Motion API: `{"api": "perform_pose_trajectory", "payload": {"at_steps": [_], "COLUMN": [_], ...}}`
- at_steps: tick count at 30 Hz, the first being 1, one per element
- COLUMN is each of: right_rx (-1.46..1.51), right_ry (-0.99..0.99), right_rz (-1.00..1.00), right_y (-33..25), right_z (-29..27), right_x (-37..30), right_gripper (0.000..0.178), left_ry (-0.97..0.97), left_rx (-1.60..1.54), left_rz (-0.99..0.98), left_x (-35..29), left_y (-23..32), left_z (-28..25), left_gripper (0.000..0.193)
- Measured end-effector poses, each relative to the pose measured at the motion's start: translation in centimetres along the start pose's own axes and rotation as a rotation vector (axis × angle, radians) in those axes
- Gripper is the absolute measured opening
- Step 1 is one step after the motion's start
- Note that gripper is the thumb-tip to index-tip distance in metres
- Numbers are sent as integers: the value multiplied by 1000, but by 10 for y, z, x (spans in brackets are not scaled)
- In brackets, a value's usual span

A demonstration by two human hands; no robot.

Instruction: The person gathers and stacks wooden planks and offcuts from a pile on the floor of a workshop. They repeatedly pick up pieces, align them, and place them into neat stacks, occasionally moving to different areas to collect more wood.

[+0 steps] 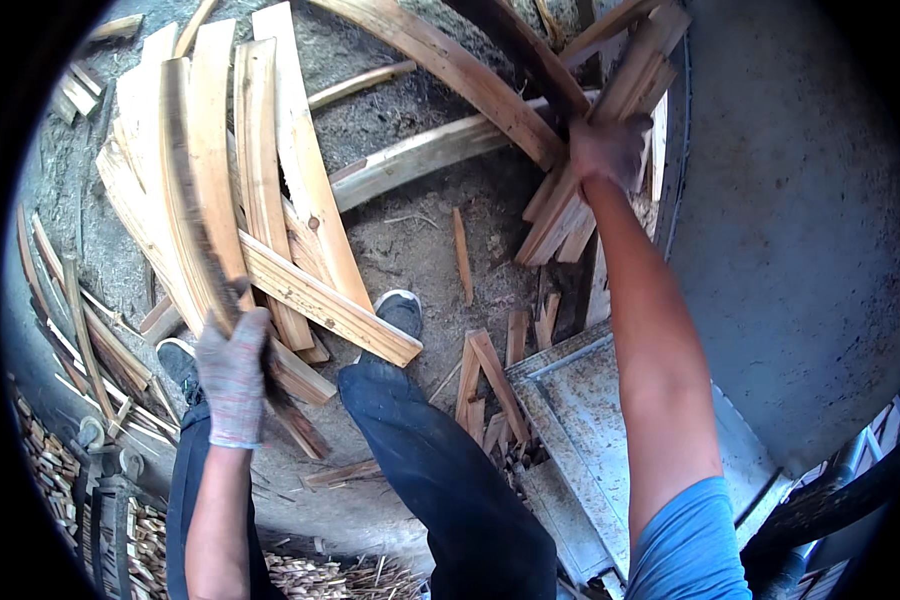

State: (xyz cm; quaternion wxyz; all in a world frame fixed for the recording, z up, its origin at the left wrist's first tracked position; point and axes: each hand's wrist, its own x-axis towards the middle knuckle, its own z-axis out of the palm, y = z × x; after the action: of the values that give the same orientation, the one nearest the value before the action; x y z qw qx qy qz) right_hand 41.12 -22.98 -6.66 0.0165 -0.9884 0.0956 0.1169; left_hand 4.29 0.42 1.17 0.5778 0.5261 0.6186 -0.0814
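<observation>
My left hand [232, 372], in a grey knitted glove, is closed round the near end of a long wooden plank [185, 200] with a dark, rough edge. That plank slants over a pile of pale planks [260, 150] at the left. Another pale board [325, 300] lies crosswise by my feet. At the upper right my right hand [610, 152], also gloved and somewhat blurred, is closed on brown wooden slats [560, 212], beside a dark board [525, 50]. Its fingertips are partly hidden, so how many pieces it grips is unclear.
A large grey metal surface [785, 200] curves along the right. Below it sits a dusty metal plate [595, 430] with short wood offcuts [490, 375] beside it. Long strips [95, 330] lie at the far left, and small chopped wood [340, 580] is heaped at the bottom.
</observation>
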Motion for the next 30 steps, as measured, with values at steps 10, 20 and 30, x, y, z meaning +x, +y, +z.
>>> {"api": "perform_pose_trajectory", "payload": {"at_steps": [10,20,30], "right_rx": [255,448,484], "right_ry": [-213,-224,-556], "right_rz": [-56,84,82], "right_y": [72,51,67], "right_z": [9,60,75], "right_x": [-57,-118,-141], "right_gripper": [81,67,47], "left_ry": [-233,-306,-473], "left_rx": [-48,-51,-110], "left_rz": [22,-81,-123], "left_x": [-28,-21,2], "left_y": [12,-7,13], "left_z": [47,21,55], "left_gripper": [40,42,44]}}
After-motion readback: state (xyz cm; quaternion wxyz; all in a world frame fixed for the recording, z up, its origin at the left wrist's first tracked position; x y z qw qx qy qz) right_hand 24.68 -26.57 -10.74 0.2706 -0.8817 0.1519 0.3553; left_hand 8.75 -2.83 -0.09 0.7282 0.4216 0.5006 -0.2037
